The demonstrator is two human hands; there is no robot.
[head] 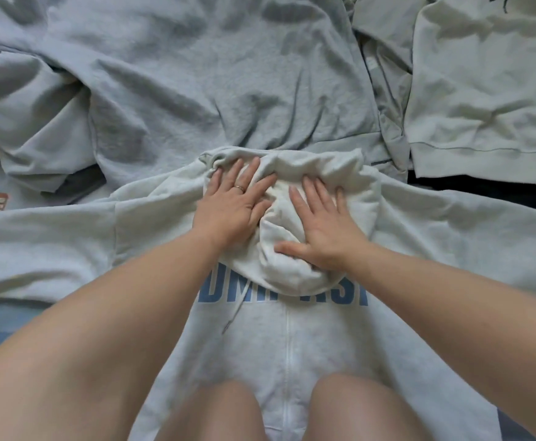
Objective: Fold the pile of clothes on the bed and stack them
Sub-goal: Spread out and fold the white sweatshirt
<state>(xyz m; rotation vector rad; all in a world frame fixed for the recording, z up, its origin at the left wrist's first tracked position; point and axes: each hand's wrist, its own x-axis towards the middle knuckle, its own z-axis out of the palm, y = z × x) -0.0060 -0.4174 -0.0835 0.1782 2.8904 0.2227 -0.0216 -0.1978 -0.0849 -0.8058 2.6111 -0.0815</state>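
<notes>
A pale grey zip hoodie [292, 345] with blue lettering lies front-up on the bed, sleeves spread out to both sides. Its hood [295, 262] is folded down over the chest and covers part of the lettering. My left hand [233, 206] lies flat on the hood's left side, fingers spread, a ring on one finger. My right hand [322, 229] presses flat on the hood's right side, thumb pointing left. Neither hand grips the cloth. A drawstring [235, 313] hangs below the hood.
A rumpled grey sweatshirt [196, 84] lies beyond the hoodie. A pale green garment [483, 90] sits at the upper right with something dark [483, 189] below it. A light blue printed fabric [2, 198] shows at left. My knees [285, 412] rest on the hoodie's lower part.
</notes>
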